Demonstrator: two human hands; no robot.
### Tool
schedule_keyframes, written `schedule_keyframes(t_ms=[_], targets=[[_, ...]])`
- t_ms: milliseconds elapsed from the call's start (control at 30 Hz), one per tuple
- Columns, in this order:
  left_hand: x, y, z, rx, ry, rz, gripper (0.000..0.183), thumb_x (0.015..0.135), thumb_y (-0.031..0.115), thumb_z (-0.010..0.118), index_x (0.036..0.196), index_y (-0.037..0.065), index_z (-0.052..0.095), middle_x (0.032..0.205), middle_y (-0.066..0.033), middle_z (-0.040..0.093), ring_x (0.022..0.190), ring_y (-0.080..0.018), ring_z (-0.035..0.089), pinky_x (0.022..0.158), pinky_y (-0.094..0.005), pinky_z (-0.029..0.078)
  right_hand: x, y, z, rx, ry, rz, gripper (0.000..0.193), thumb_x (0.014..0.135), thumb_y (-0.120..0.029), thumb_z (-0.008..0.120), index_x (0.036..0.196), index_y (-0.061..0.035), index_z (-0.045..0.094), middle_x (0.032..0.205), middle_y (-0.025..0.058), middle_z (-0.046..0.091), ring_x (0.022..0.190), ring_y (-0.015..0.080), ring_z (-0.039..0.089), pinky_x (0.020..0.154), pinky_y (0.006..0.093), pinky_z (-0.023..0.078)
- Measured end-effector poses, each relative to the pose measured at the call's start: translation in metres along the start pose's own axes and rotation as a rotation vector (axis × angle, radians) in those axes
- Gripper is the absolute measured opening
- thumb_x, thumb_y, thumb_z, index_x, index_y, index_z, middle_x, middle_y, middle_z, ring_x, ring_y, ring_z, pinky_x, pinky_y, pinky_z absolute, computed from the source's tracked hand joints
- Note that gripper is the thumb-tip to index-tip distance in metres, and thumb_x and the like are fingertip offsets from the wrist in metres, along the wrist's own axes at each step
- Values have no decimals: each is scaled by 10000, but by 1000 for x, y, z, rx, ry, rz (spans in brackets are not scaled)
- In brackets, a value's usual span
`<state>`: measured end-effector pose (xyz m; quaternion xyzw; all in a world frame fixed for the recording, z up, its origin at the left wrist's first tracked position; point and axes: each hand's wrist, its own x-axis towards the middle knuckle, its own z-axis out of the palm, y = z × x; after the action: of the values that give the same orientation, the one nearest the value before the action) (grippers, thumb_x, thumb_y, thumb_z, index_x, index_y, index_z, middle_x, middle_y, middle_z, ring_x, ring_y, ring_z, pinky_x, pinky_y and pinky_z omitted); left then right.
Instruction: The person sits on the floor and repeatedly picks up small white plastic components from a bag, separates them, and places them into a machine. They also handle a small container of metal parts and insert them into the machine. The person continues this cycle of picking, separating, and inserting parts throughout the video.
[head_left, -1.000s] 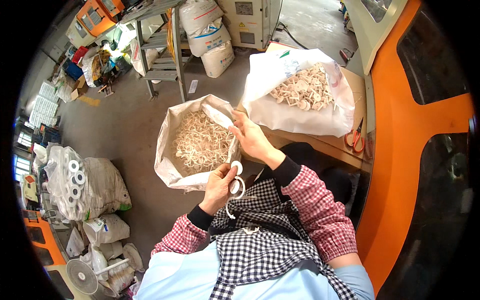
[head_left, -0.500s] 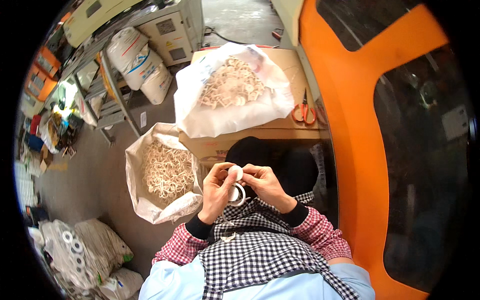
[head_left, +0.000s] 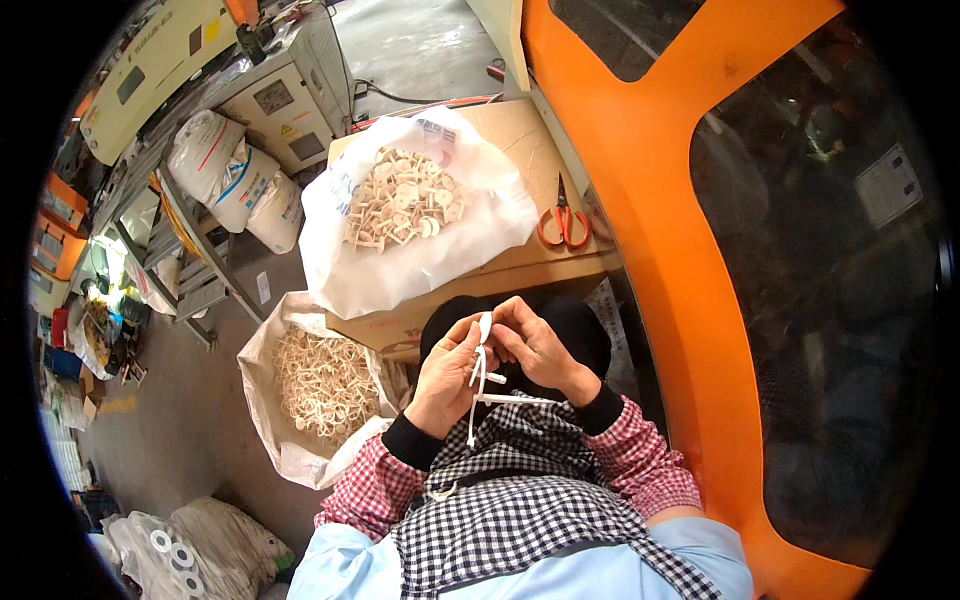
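Observation:
Above my lap, my left hand (head_left: 445, 380) is closed on a white plastic moulding. Its round disc (head_left: 486, 325) stands nearly edge-on at the fingertips, and thin branched plastic strips (head_left: 478, 400) hang below. At the disc's right side, my right hand (head_left: 543, 352) has its fingers curled in and pinching the piece. In front of me a white sack (head_left: 400, 285) lies open on a cardboard box, full of small cream discs with stems (head_left: 405, 200). A second open sack (head_left: 262, 380), left of my knees, holds a tangle of thin pale plastic strips (head_left: 325, 385).
Red-handled snips (head_left: 565, 228) lie on the cardboard box (head_left: 510, 130), right of the white sack. An orange machine panel (head_left: 655, 220) with dark windows rises close on my right. Full bags (head_left: 235, 180) and a metal rack (head_left: 205, 270) stand at the far left.
The disc has turned from facing up to nearly edge-on, and the strips now hang down and out to the right. My hands have risen slightly. The whole view has shifted.

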<state>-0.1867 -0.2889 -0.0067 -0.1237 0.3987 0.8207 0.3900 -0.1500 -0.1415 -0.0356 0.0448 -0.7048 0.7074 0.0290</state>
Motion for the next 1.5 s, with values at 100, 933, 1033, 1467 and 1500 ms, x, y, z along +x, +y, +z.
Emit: schedule_keyframes(t_ms=[100,933,1033,1467,1500], targets=[[7,4,-9,-10,19,87,268,943,238,501,1146,71,555,651,33,473,543,-60,429,501,-196,391,22,9,-21,-22,90,47,124,936,-118,477,976,-3,459,775,63,565,640,106,547,569,254,462],[3,16,-38,168,229,582,258,924,205,548,1088,7,523,960,-86,607,862,-137,582,745,-259,482,21,-5,36,-193,-63,-104,132,871,-75,584,932,43,578,816,81,587,711,126,600,606,227,484],[-16,17,-52,429,355,756,270,950,224,500,1094,-2,533,960,-87,597,833,-100,538,725,-228,443,23,5,41,-92,14,-52,119,883,-72,569,857,43,554,808,75,561,681,107,592,607,226,489],[-80,-4,-67,699,395,720,241,908,215,581,990,-11,567,608,-7,539,494,-41,445,439,-185,330,13,9,92,-43,326,-226,88,893,-14,515,827,42,502,896,77,538,733,118,611,596,225,531],[-89,-2,-67,658,274,534,270,925,256,554,983,-7,575,590,-13,541,469,-41,444,420,-184,322,12,8,96,23,341,-218,76,894,-13,513,842,41,501,896,75,537,743,119,610,601,228,532]])
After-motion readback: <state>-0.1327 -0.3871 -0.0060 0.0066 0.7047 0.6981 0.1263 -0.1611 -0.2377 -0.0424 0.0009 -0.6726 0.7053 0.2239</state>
